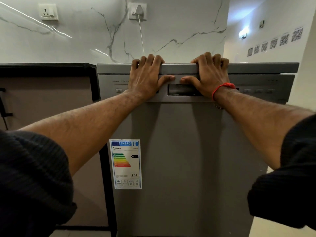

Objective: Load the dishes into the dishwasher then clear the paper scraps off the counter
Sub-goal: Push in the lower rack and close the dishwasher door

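Observation:
A silver freestanding dishwasher [184, 151] fills the middle of the head view, its door upright and closed. My left hand [147, 76] grips the dishwasher's top edge [256, 67], fingers hooked over it, thumb pressed on the control panel. My right hand [208, 74], with a red thread at the wrist, holds the same edge just to the right, thumb above the recessed door handle [181, 90]. No dishes or paper scraps are in sight.
A dark counter edge [42, 66] over a beige cabinet [47, 125] adjoins the dishwasher on the left. Behind it is a marble wall with two sockets and a white cable [141, 36]. An energy label [126, 164] is stuck low on the door. A corridor opens at the right.

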### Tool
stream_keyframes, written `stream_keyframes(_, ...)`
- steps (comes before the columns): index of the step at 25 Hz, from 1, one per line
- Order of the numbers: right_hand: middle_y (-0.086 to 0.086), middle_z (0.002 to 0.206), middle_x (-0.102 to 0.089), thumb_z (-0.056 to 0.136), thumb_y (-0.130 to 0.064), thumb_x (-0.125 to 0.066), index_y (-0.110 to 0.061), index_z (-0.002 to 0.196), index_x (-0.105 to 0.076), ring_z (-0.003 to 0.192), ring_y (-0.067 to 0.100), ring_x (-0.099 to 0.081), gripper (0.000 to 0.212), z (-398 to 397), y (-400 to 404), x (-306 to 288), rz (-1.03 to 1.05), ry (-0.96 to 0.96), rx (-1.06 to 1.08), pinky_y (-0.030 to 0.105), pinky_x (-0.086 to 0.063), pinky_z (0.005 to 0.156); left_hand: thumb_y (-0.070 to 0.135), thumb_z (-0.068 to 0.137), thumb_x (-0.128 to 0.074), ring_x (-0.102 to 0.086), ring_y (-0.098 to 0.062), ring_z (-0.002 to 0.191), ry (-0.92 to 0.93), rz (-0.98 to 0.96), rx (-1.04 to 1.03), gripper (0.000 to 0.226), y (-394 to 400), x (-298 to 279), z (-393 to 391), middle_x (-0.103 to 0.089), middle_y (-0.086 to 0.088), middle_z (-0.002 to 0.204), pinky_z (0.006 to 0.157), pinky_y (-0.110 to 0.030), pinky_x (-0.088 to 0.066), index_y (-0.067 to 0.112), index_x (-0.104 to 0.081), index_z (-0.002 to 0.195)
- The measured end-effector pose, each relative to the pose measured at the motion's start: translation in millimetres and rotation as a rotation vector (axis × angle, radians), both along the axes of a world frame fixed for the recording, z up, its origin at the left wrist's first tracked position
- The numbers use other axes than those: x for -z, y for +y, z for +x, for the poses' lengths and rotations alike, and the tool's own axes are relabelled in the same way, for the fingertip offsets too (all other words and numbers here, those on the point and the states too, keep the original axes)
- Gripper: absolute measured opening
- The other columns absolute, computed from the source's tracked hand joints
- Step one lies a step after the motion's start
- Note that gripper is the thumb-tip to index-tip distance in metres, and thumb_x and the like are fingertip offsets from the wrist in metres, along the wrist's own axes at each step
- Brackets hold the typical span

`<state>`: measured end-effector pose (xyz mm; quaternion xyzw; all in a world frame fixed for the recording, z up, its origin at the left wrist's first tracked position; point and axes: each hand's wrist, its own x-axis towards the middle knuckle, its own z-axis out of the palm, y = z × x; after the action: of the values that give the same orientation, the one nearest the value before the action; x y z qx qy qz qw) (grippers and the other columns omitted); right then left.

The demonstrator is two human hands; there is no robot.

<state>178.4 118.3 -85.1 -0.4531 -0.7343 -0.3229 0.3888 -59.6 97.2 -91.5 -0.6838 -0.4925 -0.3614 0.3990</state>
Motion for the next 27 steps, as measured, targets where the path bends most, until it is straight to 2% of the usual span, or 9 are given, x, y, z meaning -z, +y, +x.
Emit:
stream_keyframes(3,0.009,0.115,-0.045,0.074,-0.085,-0.044,-0.02,0.118,-0.049,0.104,0.031,-0.041,0.078,0.7,-3.7,-6.3,-0.045,0.003,0.005,0.045,-0.032,0.088,0.084,0.087,-0.033,-0.05,-0.024,0.102,-0.038,-0.022,-0.002,0.076,-7.1,-1.9,1.9,-0.055,-0.006,0.116,0.094,-0.04,-0.036,0.019,-0.054,0.122)
stream_keyframes(7,0.005,0.113,-0.045,0.075,-0.084,-0.043,-0.026,0.116,-0.05,0.104,0.03,-0.041,0.072,1.8,-15.2,-14.7,-0.141,-0.004,0.038,0.044,-0.032,0.086,0.078,0.086,-0.049,-0.052,-0.023,0.109,-0.109,-0.128,0.02,0.066,-23.0,-10.8,7.9,-0.058,-0.001,0.12,0.098,-0.039,-0.035,0.024,-0.057,0.124)
stream_keyframes(11,0.003,0.115,-0.045,0.074,-0.084,-0.047,-0.029,0.116,-0.05,0.105,0.029,-0.042,0.069,-4.2,-26.1,-24.8,-0.259,-0.035,0.106,0.045,-0.034,0.087,0.064,0.088,-0.06,-0.053,-0.024,0.117,-0.184,-0.259,0.056,0.057,-33.8,-18.6,9.1,-0.061,-0.002,0.125,0.105,-0.041,-0.034,0.024,-0.058,0.128)
stream_keyframes(15,0.001,0.113,-0.046,0.073,-0.078,-0.057,-0.03,0.111,-0.049,0.106,0.028,-0.043,0.062,-14.5,-40.5,-52.1,-0.445,-0.06,0.166,0.046,-0.037,0.086,0.044,0.093,-0.064,-0.053,-0.022,0.126,-0.217,-0.471,0.101,0.047,-46.9,-45.6,0.9,-0.061,0.003,0.136,0.11,-0.043,-0.034,0.028,-0.058,0.136)
stream_keyframes(18,0.002,0.116,-0.048,0.075,-0.066,-0.066,-0.028,0.113,-0.048,0.11,0.03,-0.045,0.057,-25.7,-48.6,-68.6,-0.562,-0.064,0.2,0.048,-0.04,0.088,0.028,0.095,-0.066,-0.052,-0.021,0.133,-0.179,-0.664,0.157,0.048,-48.0,-69.0,-12.2,-0.057,0.005,0.144,0.113,-0.047,-0.038,0.03,-0.055,0.141)
stream_keyframes(22,0.005,0.12,-0.053,0.082,-0.042,-0.07,-0.024,0.116,-0.051,0.111,0.032,-0.05,0.044,-28.6,-54.9,-101.5,-0.785,-0.072,0.19,0.046,-0.048,0.088,0.013,0.101,-0.055,-0.041,-0.016,0.143,-0.083,-1.05,0.194,0.055,-40.1,-111.4,-34.6,-0.044,0.012,0.154,0.118,-0.043,-0.036,0.037,-0.044,0.149)
stream_keyframes(24,0.005,0.119,-0.055,0.085,-0.032,-0.067,-0.024,0.116,-0.054,0.109,0.032,-0.053,0.035,-28.2,-55.5,-115.9,-0.9,-0.081,0.185,0.044,-0.051,0.086,0.01,0.101,-0.054,-0.037,-0.016,0.145,-0.136,-1.236,0.231,0.057,-34.1,-125.9,-42.2,-0.04,0.011,0.156,0.122,-0.043,-0.029,0.038,-0.042,0.149)
stream_keyframes(27,0.006,0.117,-0.06,0.083,-0.017,-0.066,-0.025,0.116,-0.06,0.106,0.032,-0.058,0.034,-28.6,-55.3,-139.4,-1.083,-0.026,0.177,0.044,-0.052,0.089,0.004,0.096,-0.06,-0.033,-0.018,0.148,-0.191,-1.363,0.264,0.064,-30.7,-134.8,-44.4,-0.039,0.006,0.158,0.124,-0.044,-0.022,0.035,-0.042,0.15)
